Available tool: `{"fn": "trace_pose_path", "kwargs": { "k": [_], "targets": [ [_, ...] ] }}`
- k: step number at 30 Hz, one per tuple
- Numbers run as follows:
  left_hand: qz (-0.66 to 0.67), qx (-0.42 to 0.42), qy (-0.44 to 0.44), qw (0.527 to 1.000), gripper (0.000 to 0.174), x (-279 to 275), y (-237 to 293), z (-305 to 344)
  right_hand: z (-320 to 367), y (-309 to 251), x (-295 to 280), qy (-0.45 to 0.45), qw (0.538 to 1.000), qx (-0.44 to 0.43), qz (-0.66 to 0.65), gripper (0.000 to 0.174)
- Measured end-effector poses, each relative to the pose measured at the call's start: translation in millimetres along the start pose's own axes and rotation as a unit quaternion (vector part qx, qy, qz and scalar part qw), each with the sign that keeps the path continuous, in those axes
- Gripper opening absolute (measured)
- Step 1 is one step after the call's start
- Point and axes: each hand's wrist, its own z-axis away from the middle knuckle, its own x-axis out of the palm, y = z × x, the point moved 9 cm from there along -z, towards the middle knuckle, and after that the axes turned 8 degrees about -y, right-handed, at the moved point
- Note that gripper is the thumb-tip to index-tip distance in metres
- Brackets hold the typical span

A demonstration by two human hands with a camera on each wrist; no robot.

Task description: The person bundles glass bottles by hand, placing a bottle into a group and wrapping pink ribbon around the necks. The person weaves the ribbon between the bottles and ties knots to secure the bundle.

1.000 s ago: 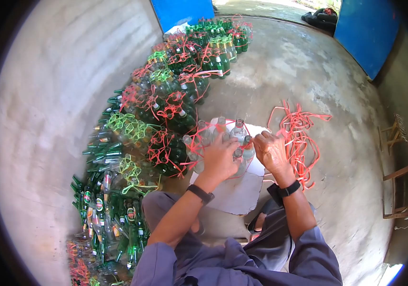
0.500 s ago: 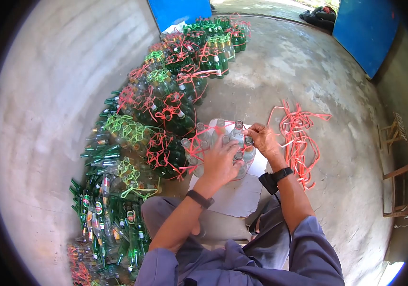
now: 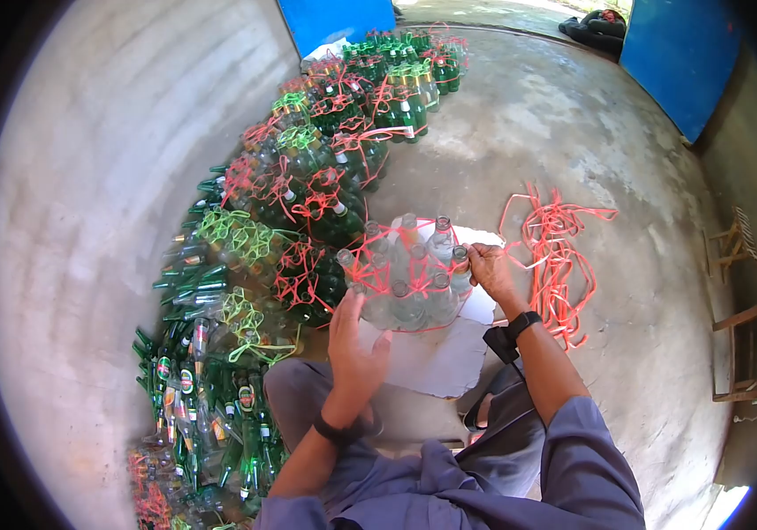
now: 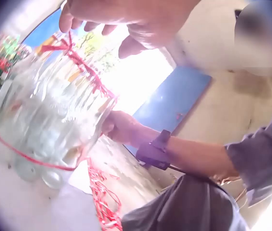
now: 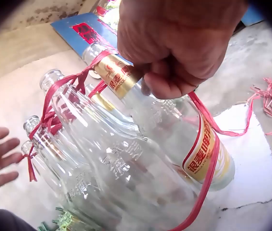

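A bundle of clear glass bottles (image 3: 409, 305), laced round the necks and base with red plastic strap (image 5: 204, 192), stands upright on a white board (image 3: 436, 362). At its near left side is my left hand (image 3: 356, 352), fingers spread and holding nothing. My right hand (image 3: 495, 272) is at the neck of the rightmost bottle, with curled fingers and thumb pinching the red strap there. In the right wrist view that bottle carries a gold neck label (image 5: 119, 77); the pinched bit of strap is hidden behind my fingers.
A loose heap of red strap (image 3: 559, 265) lies on the floor to the right. Along the left wall are strapped bundles of bottles (image 3: 325, 199) and a pile of loose green bottles (image 3: 188, 389). A wooden frame (image 3: 749, 353) stands at the far right.
My left hand has come off the bottle tops and moved left and toward me, fingers now spread. My right hand moved in to the right-hand bottle necks, then slightly back along that side.
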Motion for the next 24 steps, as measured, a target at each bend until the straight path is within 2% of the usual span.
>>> {"fn": "trace_pose_path", "kwargs": {
  "k": [1,3,4,6,9,10,12,16,18,19,20,24],
  "targets": [
    [-0.002,-0.001,0.001,1.000,0.072,6,-11,10,1,-1,0,0.007,1.000,0.000,0.002,0.037],
    [0.153,-0.120,-0.014,0.981,0.089,26,-53,23,3,-2,1,0.010,1.000,0.004,0.011,0.036],
    [0.152,-0.120,-0.011,0.981,0.089,29,-55,24,4,-3,1,0.014,1.000,0.010,0.020,0.036],
    [0.239,-0.178,-0.046,0.953,0.097,48,-65,26,6,-7,1,0.012,0.999,0.012,0.030,0.035],
    [0.263,-0.136,0.006,0.955,0.103,59,-60,20,9,-8,1,0.012,0.999,0.017,0.043,0.035],
    [0.262,-0.136,0.007,0.955,0.103,60,-59,18,9,-7,2,0.011,0.999,0.019,0.046,0.036],
    [0.349,-0.146,-0.007,0.926,0.103,68,-60,16,13,-5,3,0.014,0.999,0.018,0.041,0.036],
    [0.326,-0.132,-0.010,0.936,0.107,68,-91,5,31,-5,7,0.031,0.998,0.003,0.057,0.039],
    [0.353,-0.099,-0.041,0.930,0.105,62,-99,-12,47,-11,11,0.040,0.996,-0.005,0.078,0.039],
    [0.354,-0.100,-0.043,0.929,0.105,52,-98,-23,57,-13,12,0.050,0.994,-0.012,0.098,0.039],
    [0.377,-0.122,-0.082,0.915,0.103,47,-93,-38,58,-1,15,0.065,0.987,-0.052,0.138,0.039],
    [0.419,-0.147,-0.165,0.880,0.095,46,-98,-77,82,10,33,0.061,0.993,-0.069,0.071,0.042]
  ]
}}
